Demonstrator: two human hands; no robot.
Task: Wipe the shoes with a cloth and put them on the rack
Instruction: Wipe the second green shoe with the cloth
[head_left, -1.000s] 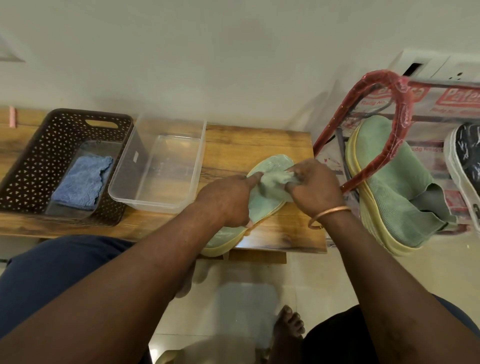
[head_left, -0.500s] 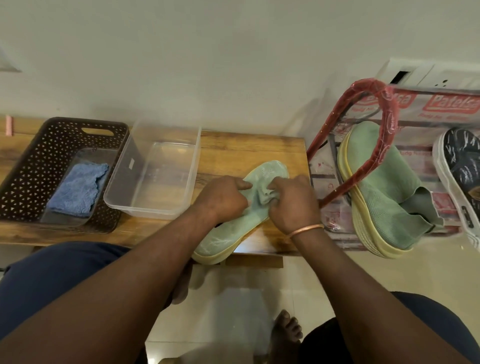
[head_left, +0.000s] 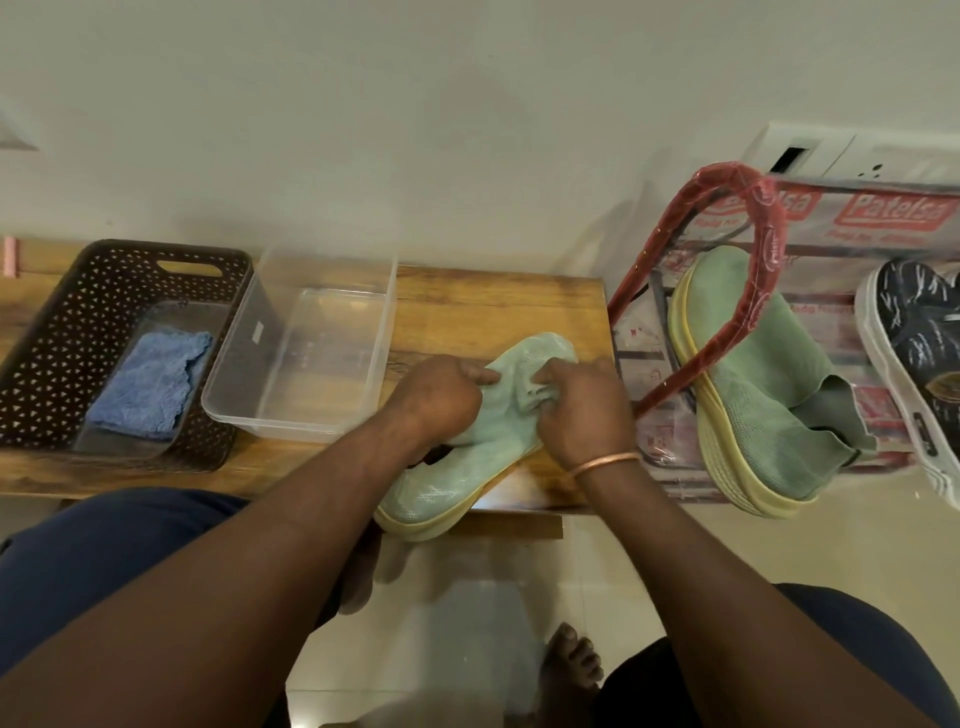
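Observation:
A pale green shoe (head_left: 457, 478) with a yellow sole lies on the wooden bench (head_left: 493, 306), its heel over the front edge. My left hand (head_left: 434, 400) grips the shoe's upper from the left. My right hand (head_left: 587, 410) pinches a bunched pale green cloth (head_left: 524, 389) against the shoe's front part. To the right stands the rack (head_left: 769, 234) with a red wrapped frame. On it the matching green shoe (head_left: 753, 374) leans beside a black patterned shoe (head_left: 919, 332).
A clear plastic container (head_left: 311, 364) sits on the bench left of the shoe. Further left is a dark perforated basket (head_left: 62, 332) holding a folded blue cloth (head_left: 148, 387). The wall runs close behind the bench. My knees and a bare foot are below, over the tiled floor.
My right hand with the cloth has slid from the shoe's toe back toward its middle. My left hand has kept its hold on the shoe.

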